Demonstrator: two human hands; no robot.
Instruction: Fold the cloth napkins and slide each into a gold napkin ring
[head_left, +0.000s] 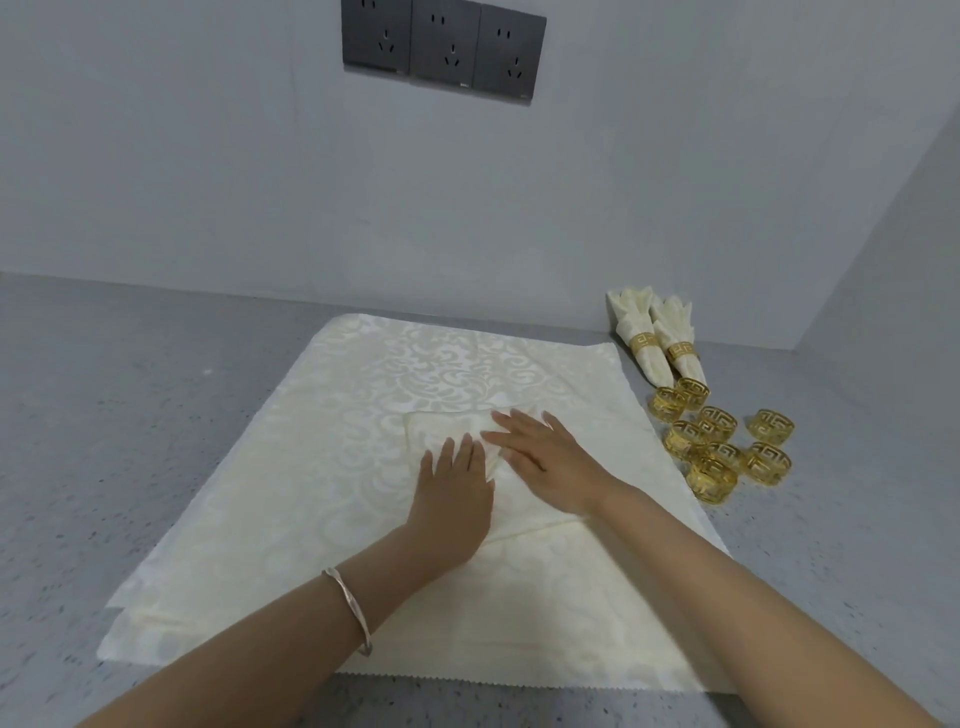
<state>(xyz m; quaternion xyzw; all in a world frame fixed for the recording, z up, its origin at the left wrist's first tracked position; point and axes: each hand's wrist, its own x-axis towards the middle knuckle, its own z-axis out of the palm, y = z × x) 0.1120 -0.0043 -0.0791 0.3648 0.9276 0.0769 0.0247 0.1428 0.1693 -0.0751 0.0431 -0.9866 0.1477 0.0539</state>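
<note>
Left hand (453, 498), right hand (546, 458) flat, fingers straight, half-hiding folded cream damask napkin (441, 425); two gold fretwork rings (643, 343) hold finished napkins (631, 312).

room: grey counter (156, 415) left of cloth | obstacles: loose gold rings (722, 441), ringed napkins (654, 332) at right

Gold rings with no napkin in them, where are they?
In the head view, the empty gold rings sit clustered on the grey table at the right, off the right edge of the spread cloth and in front of the two finished napkins.
</note>
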